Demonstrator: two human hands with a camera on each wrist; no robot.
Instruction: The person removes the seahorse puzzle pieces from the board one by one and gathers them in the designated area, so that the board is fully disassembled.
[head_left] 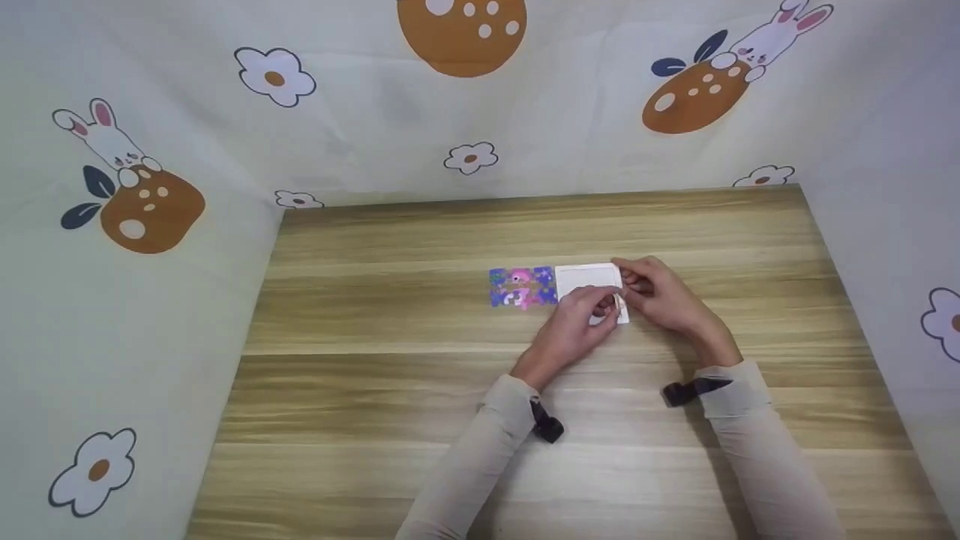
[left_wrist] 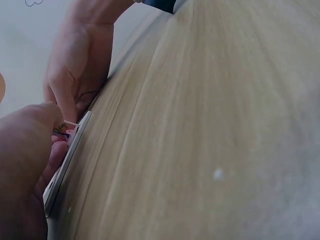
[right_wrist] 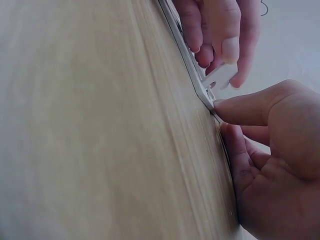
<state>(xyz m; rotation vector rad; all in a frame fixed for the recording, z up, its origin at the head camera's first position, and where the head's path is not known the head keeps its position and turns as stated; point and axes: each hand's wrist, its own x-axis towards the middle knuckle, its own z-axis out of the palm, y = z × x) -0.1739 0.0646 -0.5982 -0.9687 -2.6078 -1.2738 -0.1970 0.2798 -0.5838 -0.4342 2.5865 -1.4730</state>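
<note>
A white puzzle tray [head_left: 589, 276] lies flat on the table, with a thin line inside its edge. My left hand [head_left: 574, 326] reaches over its lower right part and pinches a small puzzle piece [right_wrist: 221, 77] between thumb and fingers. The piece is tilted up at the tray's edge, its pale back towards the right wrist view; a bit of coloured print shows in the left wrist view. My right hand [head_left: 664, 300] holds the tray's right edge near the far corner, its thumb [right_wrist: 242, 109] against the rim. Part of the tray is hidden under my left hand.
Left of the tray lies a group of blue, pink and white puzzle pieces [head_left: 523, 287], close against it. The wooden table [head_left: 375, 420] is bounded by cloth walls [head_left: 360, 135] printed with rabbits and flowers. A dark strap with a camera sits on each wrist.
</note>
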